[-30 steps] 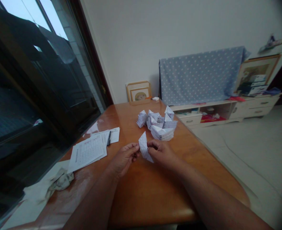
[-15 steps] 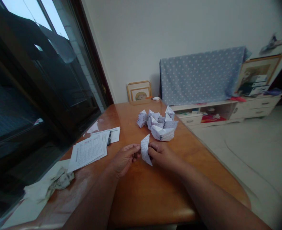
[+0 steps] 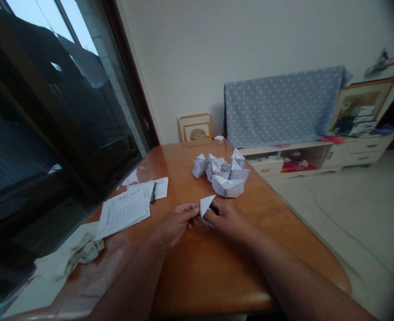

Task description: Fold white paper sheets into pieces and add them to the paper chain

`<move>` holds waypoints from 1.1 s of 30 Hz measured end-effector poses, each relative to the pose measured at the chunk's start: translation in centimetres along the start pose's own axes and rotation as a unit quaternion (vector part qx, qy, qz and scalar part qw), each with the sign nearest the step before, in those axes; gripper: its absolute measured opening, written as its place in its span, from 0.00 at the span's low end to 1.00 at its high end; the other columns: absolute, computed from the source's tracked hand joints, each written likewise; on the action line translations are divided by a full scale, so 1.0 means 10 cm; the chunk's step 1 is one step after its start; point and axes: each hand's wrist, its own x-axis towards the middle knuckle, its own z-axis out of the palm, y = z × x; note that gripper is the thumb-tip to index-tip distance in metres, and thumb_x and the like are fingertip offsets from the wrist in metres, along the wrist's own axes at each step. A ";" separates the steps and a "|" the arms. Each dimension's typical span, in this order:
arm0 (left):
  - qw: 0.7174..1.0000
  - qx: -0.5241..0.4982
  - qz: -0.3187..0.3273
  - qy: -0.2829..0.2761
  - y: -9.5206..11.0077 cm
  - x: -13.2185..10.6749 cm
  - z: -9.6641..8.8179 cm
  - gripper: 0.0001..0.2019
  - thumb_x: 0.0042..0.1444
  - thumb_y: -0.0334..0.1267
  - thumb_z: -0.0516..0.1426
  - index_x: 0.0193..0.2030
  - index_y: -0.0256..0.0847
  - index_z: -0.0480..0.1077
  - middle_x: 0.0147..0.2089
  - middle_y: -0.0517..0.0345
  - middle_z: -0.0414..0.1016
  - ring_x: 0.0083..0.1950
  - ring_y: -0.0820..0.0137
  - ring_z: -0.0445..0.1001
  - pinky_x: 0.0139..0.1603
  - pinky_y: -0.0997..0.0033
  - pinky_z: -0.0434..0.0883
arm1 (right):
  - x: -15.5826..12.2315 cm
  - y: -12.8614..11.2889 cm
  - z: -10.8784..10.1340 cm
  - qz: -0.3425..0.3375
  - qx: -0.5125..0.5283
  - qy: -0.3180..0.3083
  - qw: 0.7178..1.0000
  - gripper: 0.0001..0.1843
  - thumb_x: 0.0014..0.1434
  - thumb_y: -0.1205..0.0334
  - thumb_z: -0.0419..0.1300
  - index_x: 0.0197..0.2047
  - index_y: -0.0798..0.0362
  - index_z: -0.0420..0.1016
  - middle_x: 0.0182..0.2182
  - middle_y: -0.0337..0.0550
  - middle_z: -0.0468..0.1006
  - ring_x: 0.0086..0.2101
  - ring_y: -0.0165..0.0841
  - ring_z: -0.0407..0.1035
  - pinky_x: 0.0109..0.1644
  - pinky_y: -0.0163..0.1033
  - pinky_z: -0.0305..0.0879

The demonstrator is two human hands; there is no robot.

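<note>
Between my two hands is a small folded piece of paper (image 3: 206, 204) with writing on it, held above the wooden table. My left hand (image 3: 179, 220) pinches its left edge between thumb and fingers. On the other side, my right hand (image 3: 226, 216) grips the same paper, with thumb and fingers at its open side; part of it is hidden there. Just beyond my hands stands a cluster of folded paper pieces (image 3: 228, 186), pointed and stacked together, printed or written over like the one I hold.
To the left lie written sheets (image 3: 125, 211) with a black pen (image 3: 153, 192) on them. Nearer me is a crumpled cloth or paper (image 3: 88, 249). A framed picture (image 3: 196, 128) leans at the table's (image 3: 210, 276) far end. A low white cabinet (image 3: 344, 154) stands at right.
The paper has turned in my hands: its long slanted strip now looks like a shorter, folded triangle. My right fingers have shifted around its open side. The cluster stays put.
</note>
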 end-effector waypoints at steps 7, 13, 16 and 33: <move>1.000 -0.012 0.007 0.002 0.01 0.01 0.00 0.08 0.56 0.40 0.62 0.39 0.38 0.75 0.33 0.58 0.69 0.32 0.76 0.64 0.30 0.77 0.56 | -0.03 -0.07 0.00 0.011 -0.029 0.023 0.999 0.08 0.58 0.59 0.59 0.39 0.52 0.76 0.30 0.40 0.78 0.30 0.32 0.67 0.32 0.34 0.57; 0.999 -0.045 0.030 -0.004 0.02 0.01 -0.07 0.06 0.55 0.38 0.62 0.36 0.38 0.72 0.32 0.59 0.68 0.32 0.75 0.65 0.29 0.77 0.56 | -0.01 -0.08 0.07 0.010 -0.068 0.051 0.996 0.12 0.57 0.58 0.60 0.43 0.51 0.77 0.34 0.42 0.79 0.32 0.34 0.69 0.34 0.36 0.60; 0.998 -0.059 0.036 -0.011 0.03 0.00 -0.09 0.06 0.54 0.37 0.63 0.36 0.37 0.73 0.33 0.58 0.68 0.34 0.75 0.66 0.29 0.77 0.57 | 0.00 -0.13 0.09 0.002 -0.104 0.058 0.993 0.11 0.57 0.58 0.60 0.43 0.51 0.77 0.35 0.43 0.79 0.33 0.35 0.69 0.35 0.36 0.60; 0.988 -0.149 0.037 -0.012 0.08 -0.03 -0.07 0.09 0.52 0.37 0.65 0.37 0.37 0.72 0.35 0.59 0.68 0.34 0.76 0.68 0.27 0.76 0.55 | 0.05 -0.29 -0.01 -0.008 -0.132 0.032 0.991 0.10 0.61 0.58 0.57 0.41 0.52 0.76 0.33 0.42 0.79 0.33 0.34 0.71 0.36 0.36 0.61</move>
